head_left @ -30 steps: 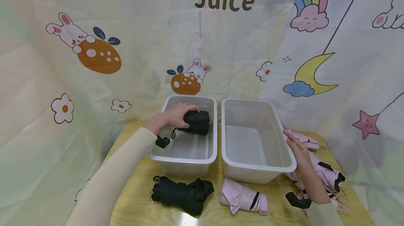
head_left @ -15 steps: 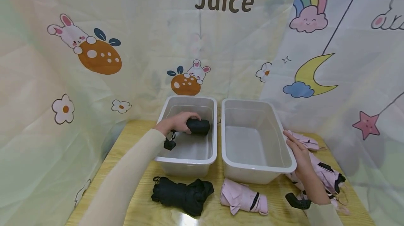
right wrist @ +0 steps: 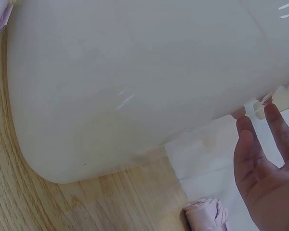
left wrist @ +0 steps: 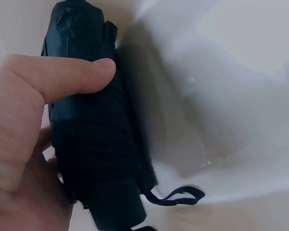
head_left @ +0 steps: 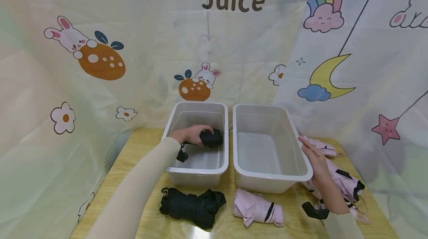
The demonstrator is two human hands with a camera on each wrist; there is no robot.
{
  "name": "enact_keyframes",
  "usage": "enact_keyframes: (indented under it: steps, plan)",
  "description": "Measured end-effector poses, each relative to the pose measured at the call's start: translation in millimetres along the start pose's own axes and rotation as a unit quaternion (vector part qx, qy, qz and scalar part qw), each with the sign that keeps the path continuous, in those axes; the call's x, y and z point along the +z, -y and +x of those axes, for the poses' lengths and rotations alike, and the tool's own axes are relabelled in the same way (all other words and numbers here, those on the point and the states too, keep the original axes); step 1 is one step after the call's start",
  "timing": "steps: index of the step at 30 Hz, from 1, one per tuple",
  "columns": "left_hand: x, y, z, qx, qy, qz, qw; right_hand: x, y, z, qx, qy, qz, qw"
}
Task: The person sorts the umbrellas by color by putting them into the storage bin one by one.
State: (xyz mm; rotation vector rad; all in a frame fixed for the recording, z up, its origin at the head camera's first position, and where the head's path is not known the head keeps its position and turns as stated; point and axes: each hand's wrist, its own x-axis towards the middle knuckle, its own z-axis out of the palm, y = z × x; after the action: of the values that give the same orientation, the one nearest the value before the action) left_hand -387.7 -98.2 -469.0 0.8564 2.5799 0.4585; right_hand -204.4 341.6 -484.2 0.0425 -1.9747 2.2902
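My left hand (head_left: 194, 135) grips a folded black umbrella (left wrist: 91, 139) low inside the left grey-white bin (head_left: 198, 171). In the left wrist view the thumb lies across the umbrella's rolled fabric, and a wrist loop hangs from its end. Most of the fingers are hidden behind it. My right hand (head_left: 317, 163) rests against the outer right side of the right bin (head_left: 274, 176), its fingers fairly straight along the rim. The right wrist view shows the fingertips touching the bin's wall.
In front of the bins lie another folded black umbrella (head_left: 193, 207) and a folded pink umbrella (head_left: 257, 207). Several more pink umbrellas (head_left: 344, 179) lie to the right of the right bin. A printed curtain (head_left: 150, 46) hangs behind the wooden table (head_left: 133, 157).
My left hand has lowered the black umbrella deeper into the left bin, toward its floor. The right hand has stayed at the right bin's side.
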Motion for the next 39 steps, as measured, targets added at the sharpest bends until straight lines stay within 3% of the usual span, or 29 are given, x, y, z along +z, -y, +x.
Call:
enact_keyframes:
  steps: [5, 12, 22, 29, 39]
  plan:
    - [4.2, -0.7, 2.0, 0.002, 0.015, -0.004, 0.9999, -0.3, 4.3, -2.2, 0.003, 0.0, -0.002, 1.0]
    - [4.2, -5.7, 1.3, 0.009, 0.002, -0.006, 0.9999, -1.8, 9.1, -3.7, -0.004, 0.001, 0.012, 1.0]
    - [7.8, -5.2, 0.5, -0.016, 0.001, 0.001, 0.9999, -4.6, 7.7, -6.4, -0.012, 0.016, 0.011, 1.0]
    - [5.9, -0.7, -0.1, -0.033, -0.005, -0.01, 0.9994, -1.1, 5.6, -6.8, 0.001, 0.008, 0.011, 1.0]
    - [-3.0, 4.6, -2.5, -0.018, -0.034, -0.031, 0.9988, -1.3, 0.4, -2.2, 0.011, 0.012, -0.004, 1.0]
